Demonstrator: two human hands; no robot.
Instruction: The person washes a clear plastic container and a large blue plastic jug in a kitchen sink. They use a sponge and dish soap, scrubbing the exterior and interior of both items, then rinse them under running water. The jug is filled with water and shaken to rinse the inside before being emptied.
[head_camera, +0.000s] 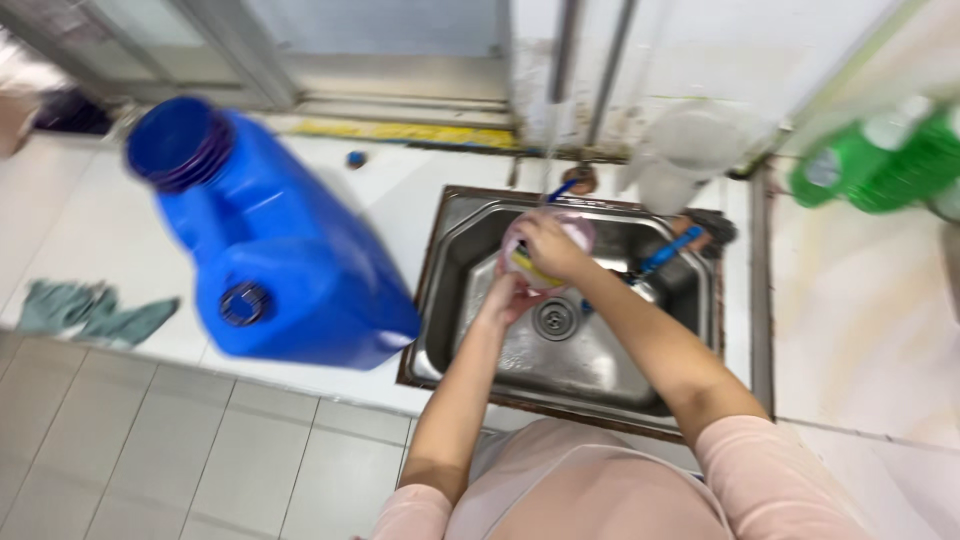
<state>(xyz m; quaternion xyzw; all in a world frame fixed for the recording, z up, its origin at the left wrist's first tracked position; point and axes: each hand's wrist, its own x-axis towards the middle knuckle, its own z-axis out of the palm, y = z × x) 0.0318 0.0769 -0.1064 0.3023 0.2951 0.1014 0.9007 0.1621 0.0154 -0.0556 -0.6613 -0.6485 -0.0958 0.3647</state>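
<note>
While held over the stainless steel sink (600, 360), small pink round bowl (575, 232) at twelve o'clock: cupped underneath by left hand (507, 297), gripped on top by right hand (548, 248), fingers curled; yellow sponge (535, 272) pressed between.

I see a small round pink bowl (578, 232) held tilted over the steel sink basin, above the drain. A yellow sponge (530, 270) presses against its lower rim. Motion blur hides finer detail.
</note>
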